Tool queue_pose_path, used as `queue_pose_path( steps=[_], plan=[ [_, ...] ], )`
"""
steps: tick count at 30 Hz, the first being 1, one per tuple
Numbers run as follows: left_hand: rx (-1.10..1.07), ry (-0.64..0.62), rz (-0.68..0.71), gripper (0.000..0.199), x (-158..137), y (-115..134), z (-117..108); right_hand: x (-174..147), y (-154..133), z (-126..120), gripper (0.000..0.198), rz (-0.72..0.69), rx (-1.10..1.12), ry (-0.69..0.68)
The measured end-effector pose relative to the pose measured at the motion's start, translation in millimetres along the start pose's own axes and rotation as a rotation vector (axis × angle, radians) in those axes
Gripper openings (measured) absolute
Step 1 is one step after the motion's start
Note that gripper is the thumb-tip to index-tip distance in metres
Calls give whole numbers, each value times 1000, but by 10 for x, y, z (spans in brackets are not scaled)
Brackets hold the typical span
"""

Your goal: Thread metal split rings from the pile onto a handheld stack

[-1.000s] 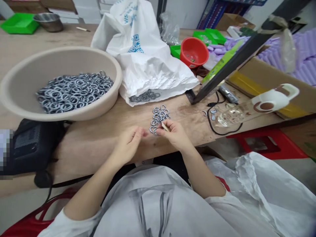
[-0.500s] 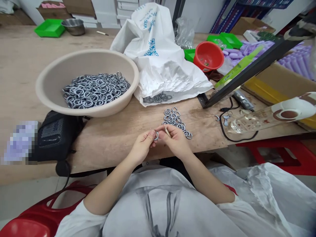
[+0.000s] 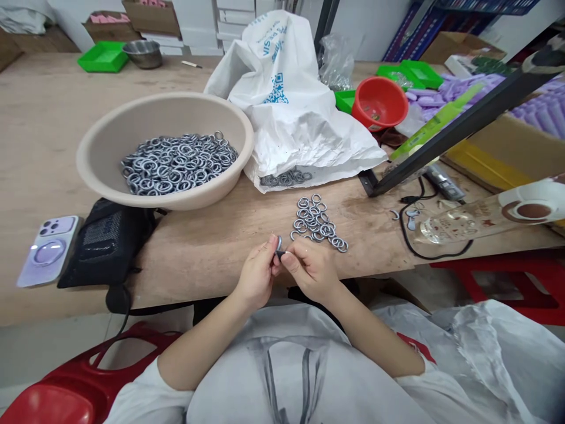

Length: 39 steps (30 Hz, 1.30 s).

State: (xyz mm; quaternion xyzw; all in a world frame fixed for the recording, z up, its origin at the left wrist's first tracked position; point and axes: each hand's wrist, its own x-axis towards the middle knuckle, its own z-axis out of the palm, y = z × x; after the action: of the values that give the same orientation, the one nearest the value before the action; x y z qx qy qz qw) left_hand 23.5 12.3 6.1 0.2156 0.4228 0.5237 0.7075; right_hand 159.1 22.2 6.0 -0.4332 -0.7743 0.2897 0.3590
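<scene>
My left hand (image 3: 258, 270) pinches a grey metal ring (image 3: 279, 242) upright between thumb and fingers, just above the table's front edge. My right hand (image 3: 312, 268) is closed around a slim tool with a dark tip (image 3: 281, 253); most of the tool is hidden in the fingers. The tip meets the ring's lower part, close to my left thumb. Just beyond my right hand lies a loose pile of similar rings (image 3: 314, 219) on the wooden table (image 3: 212, 247).
A beige basin (image 3: 165, 106) full of rings stands at the left. Behind the pile, a white sack (image 3: 304, 126) spills rings. A phone (image 3: 48, 250) and black pouch (image 3: 106, 241) lie left; a dark metal post (image 3: 441, 135) and clear bottle (image 3: 468, 221) are at the right.
My right hand has turned, so the tool's pale end is out of sight and its dark tip shows at the ring. Both hands sit slightly lower. The camera view has shifted slightly.
</scene>
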Motion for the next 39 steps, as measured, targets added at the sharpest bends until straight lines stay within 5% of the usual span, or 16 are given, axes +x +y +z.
queue_pose_path(
  steps=[6,12,18,25,29,34,39],
  plan=[
    [-3,-3,2,59,-42,-59,44,-8,31,23,46,-37,-73,9],
    [104,-211,-55,55,-171,-87,35,215,426,-167,43,319,-100,138],
    [129,-45,20,40,-23,-37,-155,388,578,-217,26,337,-541,-23],
    [5,-34,-59,36,87,38,-292,447,600,-147,21,345,-635,-84],
    [-32,-28,-104,31,148,50,-304,425,501,-128,23,288,-198,14],
    [-21,-127,-211,47,160,-14,-241,331,237,59,40,427,729,-190],
    [-120,-197,-275,53,95,-24,-176,258,140,202,43,471,788,-79]
  ],
)
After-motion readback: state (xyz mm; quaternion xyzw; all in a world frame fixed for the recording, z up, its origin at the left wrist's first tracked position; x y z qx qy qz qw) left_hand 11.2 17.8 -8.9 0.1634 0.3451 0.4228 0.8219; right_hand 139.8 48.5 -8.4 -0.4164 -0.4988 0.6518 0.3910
